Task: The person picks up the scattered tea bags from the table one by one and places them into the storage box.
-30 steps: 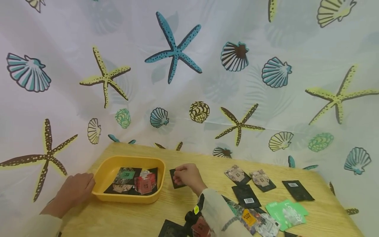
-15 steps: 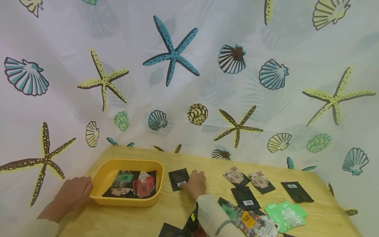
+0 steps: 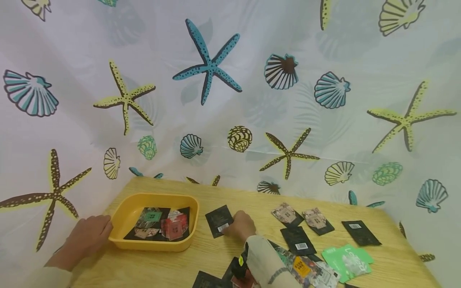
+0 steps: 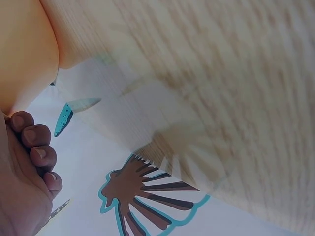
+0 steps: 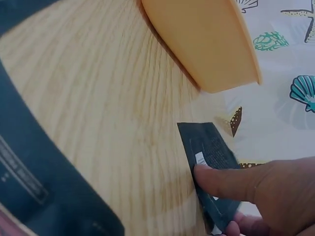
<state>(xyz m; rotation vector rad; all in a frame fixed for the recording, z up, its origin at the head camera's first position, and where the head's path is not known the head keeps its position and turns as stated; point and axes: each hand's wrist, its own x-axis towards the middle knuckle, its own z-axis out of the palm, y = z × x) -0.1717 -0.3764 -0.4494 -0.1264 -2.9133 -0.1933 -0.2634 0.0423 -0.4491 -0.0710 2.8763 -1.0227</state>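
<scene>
A yellow plastic tray [image 3: 155, 245] sits at the left of the table with several dark, picture-printed sachets [image 3: 174, 226] inside. My left hand [image 3: 88, 234] holds its left rim; the left wrist view has the curled fingers [image 4: 42, 156] close against the tray wall [image 4: 27, 44]. To the right of the tray, my right hand [image 3: 241, 227] pinches a black sachet [image 3: 218, 220] by its near right corner. In the right wrist view my thumb [image 5: 216, 179] presses on the sachet's face beside the white barcode label, and the other fingers are mostly hidden beneath it.
More sachets lie to the right: two with beige prints [image 3: 317, 221], black ones with barcodes [image 3: 298, 241], an orange-labelled one [image 3: 302, 267] and a green packet [image 3: 348, 262]. Another black sachet [image 3: 208, 280] lies near the front. A shell-and-starfish curtain [image 3: 248, 100] hangs behind the table.
My right hand has shifted from covering the sachet's middle to its near right corner, leaving most of the sachet in sight. The sachet has turned slightly. The left hand stays at the tray.
</scene>
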